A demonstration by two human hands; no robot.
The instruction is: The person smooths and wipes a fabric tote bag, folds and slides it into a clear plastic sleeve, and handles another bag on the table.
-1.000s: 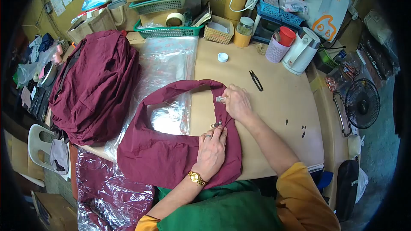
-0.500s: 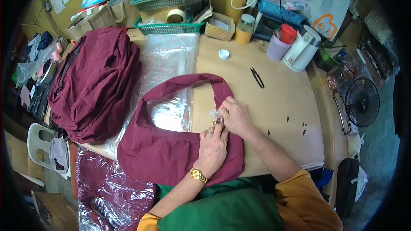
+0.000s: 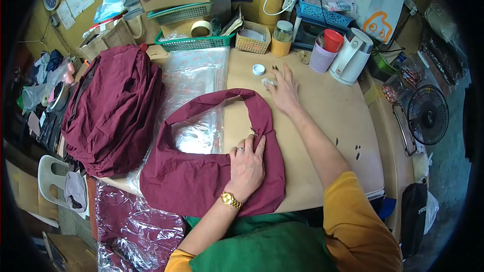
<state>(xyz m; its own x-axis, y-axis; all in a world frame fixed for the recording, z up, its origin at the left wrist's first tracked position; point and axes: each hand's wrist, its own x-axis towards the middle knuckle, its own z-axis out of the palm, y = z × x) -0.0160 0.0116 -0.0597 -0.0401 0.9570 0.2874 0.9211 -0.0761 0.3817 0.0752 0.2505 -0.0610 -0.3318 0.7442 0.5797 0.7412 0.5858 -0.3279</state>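
Observation:
A maroon cloth shoulder bag [image 3: 194, 176] lies on the brown paper-covered table, its strap forming a loop. My left hand [image 3: 246, 170] rests on it with fingers stretched out, fingertips beside a small gold-coloured metal piece [image 3: 253, 132] at the inner edge of the strap. Farther up the table, my right hand [image 3: 285, 93] reaches out with its fingers apart. At its fingertips is a crumpled, whitish scrap [image 3: 268, 82]. A small dark object [image 3: 275, 67] shows just beyond the fingers; its kind is unclear. The black thread snips seen earlier are otherwise hidden.
A white cap [image 3: 258, 69] lies near my right hand. A stuffed maroon pile [image 3: 113, 111] and clear plastic sheets [image 3: 196, 70] are on the left. Along the back stand a green basket [image 3: 194, 43], a jar [image 3: 282, 32], a lilac cup [image 3: 321, 58] and a white kettle [image 3: 351, 56].
My right hand has left the strap and moved up the table, with the whitish scrap now by its fingertips. My left hand stays on the bag, its fingers straighter. The view has shifted slightly.

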